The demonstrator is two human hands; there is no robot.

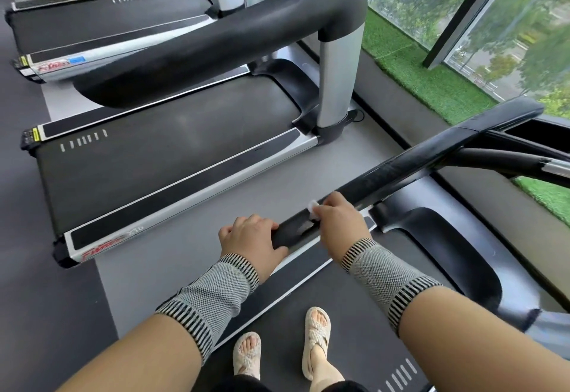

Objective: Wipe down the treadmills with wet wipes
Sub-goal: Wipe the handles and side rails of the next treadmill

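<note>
Left hand: the left hand (251, 237) curled over the near end of a treadmill's black handrail (398, 167), gripping it.
Right hand: the right hand (339, 222) closed on a crumpled white wet wipe (313, 208), pressing it to the same handrail just beyond the left hand.
Wrists: a grey knitted band (212, 291) wrapped each wrist.
Writing: red lettering on the neighbouring treadmill's side rail (191, 197) was too blurred to read.
Feet: pale woven sandals (316, 340) stood on the belt.

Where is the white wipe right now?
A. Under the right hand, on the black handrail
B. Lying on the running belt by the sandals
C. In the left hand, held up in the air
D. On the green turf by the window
A: the white wipe shows at the fingers of the right hand, against the black handrail.
</note>
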